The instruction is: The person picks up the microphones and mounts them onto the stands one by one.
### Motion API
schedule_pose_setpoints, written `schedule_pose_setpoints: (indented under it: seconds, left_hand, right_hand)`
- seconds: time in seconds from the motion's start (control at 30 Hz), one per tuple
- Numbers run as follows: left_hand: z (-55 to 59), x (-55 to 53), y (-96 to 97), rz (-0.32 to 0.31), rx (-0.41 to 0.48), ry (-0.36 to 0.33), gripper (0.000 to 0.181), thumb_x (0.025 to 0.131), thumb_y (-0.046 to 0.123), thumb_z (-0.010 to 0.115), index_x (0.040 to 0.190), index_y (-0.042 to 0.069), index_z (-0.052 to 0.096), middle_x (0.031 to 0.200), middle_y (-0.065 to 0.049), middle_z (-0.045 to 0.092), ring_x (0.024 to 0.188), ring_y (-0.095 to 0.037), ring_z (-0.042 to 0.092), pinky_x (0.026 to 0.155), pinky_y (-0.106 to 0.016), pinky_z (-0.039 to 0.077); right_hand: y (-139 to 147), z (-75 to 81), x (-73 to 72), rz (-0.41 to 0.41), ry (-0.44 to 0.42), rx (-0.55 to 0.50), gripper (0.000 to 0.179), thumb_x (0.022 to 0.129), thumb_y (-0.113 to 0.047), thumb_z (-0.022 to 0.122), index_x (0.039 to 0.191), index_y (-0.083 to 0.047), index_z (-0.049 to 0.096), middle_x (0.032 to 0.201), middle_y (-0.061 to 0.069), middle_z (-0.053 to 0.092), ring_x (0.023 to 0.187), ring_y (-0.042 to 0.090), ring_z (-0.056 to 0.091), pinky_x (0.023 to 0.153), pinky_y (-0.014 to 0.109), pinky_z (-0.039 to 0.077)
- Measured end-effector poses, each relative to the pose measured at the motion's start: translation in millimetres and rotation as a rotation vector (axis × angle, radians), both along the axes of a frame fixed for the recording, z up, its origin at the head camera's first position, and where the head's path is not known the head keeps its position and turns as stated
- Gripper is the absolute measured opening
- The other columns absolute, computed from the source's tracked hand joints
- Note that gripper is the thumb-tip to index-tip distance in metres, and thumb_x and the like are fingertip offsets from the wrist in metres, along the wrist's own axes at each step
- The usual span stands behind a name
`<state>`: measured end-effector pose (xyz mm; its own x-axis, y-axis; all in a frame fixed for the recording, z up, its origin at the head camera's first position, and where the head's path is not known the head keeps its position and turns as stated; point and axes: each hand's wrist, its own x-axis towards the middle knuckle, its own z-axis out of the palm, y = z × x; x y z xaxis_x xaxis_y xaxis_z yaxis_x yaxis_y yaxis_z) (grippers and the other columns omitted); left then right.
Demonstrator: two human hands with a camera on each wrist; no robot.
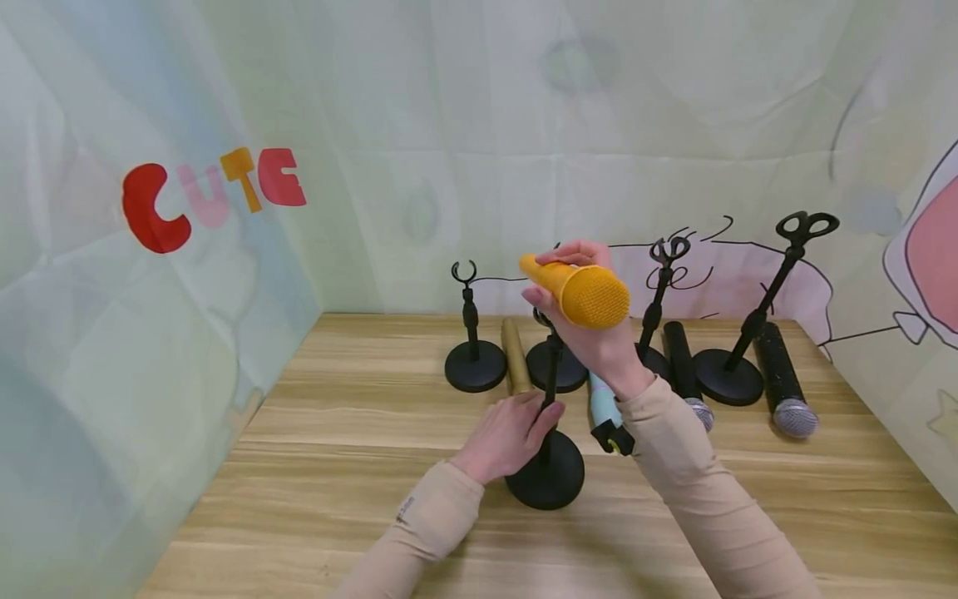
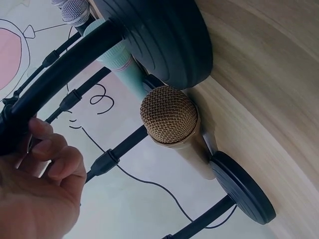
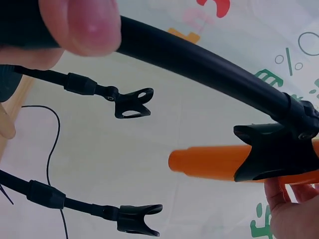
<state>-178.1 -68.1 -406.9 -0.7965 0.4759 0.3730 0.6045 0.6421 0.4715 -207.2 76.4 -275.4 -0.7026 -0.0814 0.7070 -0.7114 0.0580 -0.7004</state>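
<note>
A black microphone stand with a round base (image 1: pixel 546 478) is nearest me on the table. My left hand (image 1: pixel 507 433) grips its pole (image 2: pixel 65 67) above the base. In my right hand (image 1: pixel 609 353) is an orange microphone (image 1: pixel 595 295), pinched between thumb and fingers at the top of that stand, mesh head toward me. From the right wrist, the stand's clip (image 3: pixel 279 152) overlaps the orange microphone's body, with fingertips (image 3: pixel 275 194) just beneath it. A gold microphone (image 2: pixel 169 114) lies behind my left hand, its mesh head partly hidden in the head view.
Farther back are more black stands, one at left (image 1: pixel 475 368), one behind the gripped stand, and two at right, including a tall leaning one (image 1: pixel 729 378). Between them lie a mint microphone (image 1: pixel 603 401) and two black microphones with silver heads (image 1: pixel 795 418). A printed cloth (image 1: pixel 419 166) hangs behind the table.
</note>
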Motion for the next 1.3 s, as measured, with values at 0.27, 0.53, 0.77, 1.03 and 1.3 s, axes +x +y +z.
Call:
schedule_pose_setpoints:
  seconds: [0.27,0.53,0.77,1.03,1.3]
  left_hand:
    - [0.5,1.8,-0.2,0.0,-0.004,-0.008,0.045,0.109,0.038,0.042,0.069,0.015,0.045,0.064,0.006,0.035,0.054,-0.007,0.039,0.05,-0.017,0.025]
    - [1.5,1.3,0.7,-0.001,-0.013,-0.037,0.046,0.109,0.04,0.038,0.071,0.016,0.046,0.065,0.006,0.038,0.056,-0.006,0.041,0.05,-0.018,0.028]
    - [2.5,1.5,1.2,0.0,-0.029,-0.06,0.045,0.11,0.039,0.038,0.072,0.016,0.047,0.066,0.006,0.039,0.057,-0.008,0.042,0.053,-0.019,0.029]
    - [2.2,1.8,0.9,0.002,-0.04,-0.059,0.047,0.11,0.041,0.035,0.074,0.015,0.051,0.069,0.002,0.046,0.062,-0.01,0.048,0.056,-0.021,0.036]
    - [2.9,0.2,1.4,-0.105,0.167,-0.176,0.036,0.11,0.034,0.039,0.117,0.009,0.064,0.119,-0.008,0.066,0.108,-0.021,0.063,0.098,-0.037,0.052]
  right_hand:
    - [-2,-6.6,-2.4,0.012,0.105,0.02,0.056,0.078,0.002,0.083,0.122,0.009,0.049,0.119,0.023,0.063,0.114,0.021,0.062,0.101,0.025,0.05]
    - [-5,-21.4,-13.7,0.044,0.191,0.015,0.058,0.074,0.011,0.078,0.124,0.01,0.051,0.122,0.026,0.059,0.12,0.015,0.057,0.109,0.029,0.044]
    - [-9,-24.3,-17.3,0.03,0.197,0.019,0.036,0.08,0.004,0.067,0.113,0.01,0.053,0.112,0.026,0.058,0.108,0.019,0.057,0.104,0.031,0.043]
    - [-10,-25.1,-17.1,-0.003,0.146,0.051,0.036,0.08,0.002,0.062,0.114,0.01,0.053,0.106,0.026,0.061,0.095,0.01,0.055,0.092,0.028,0.045]
    - [-10,-23.7,-24.9,0.095,0.17,-0.007,0.039,0.076,0.0,0.063,0.111,0.011,0.05,0.108,-0.011,0.058,0.101,0.02,0.054,0.097,0.03,0.041]
